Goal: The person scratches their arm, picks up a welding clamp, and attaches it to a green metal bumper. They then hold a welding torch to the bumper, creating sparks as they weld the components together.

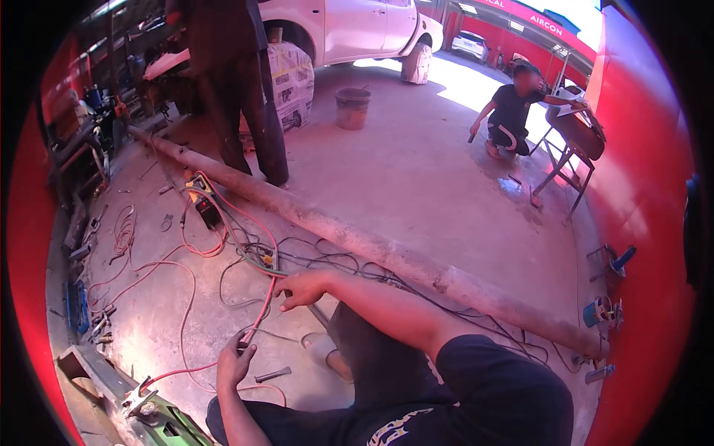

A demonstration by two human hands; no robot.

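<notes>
My left hand [235,363] is closed around a red cable [262,316], low in front of me. From that hand the red cable runs left to a metal clamp [137,401] on a green metal piece [178,427]. My right hand [303,288] reaches across, its fingers curled beside the dark cables [260,256]; what they hold, if anything, is hard to make out. A yellow and black machine [202,199] sits on the floor farther off, with cables leading from it. Below my hands lies a bolt-like metal piece [273,375].
A long pipe [342,234] crosses the floor diagonally. Beyond it stand a person [230,82], a bucket [352,109] and a white pickup [357,30] with covered wheels. Another person [513,111] crouches beside a metal stand [569,160]. Tools [78,305] lie along the left wall.
</notes>
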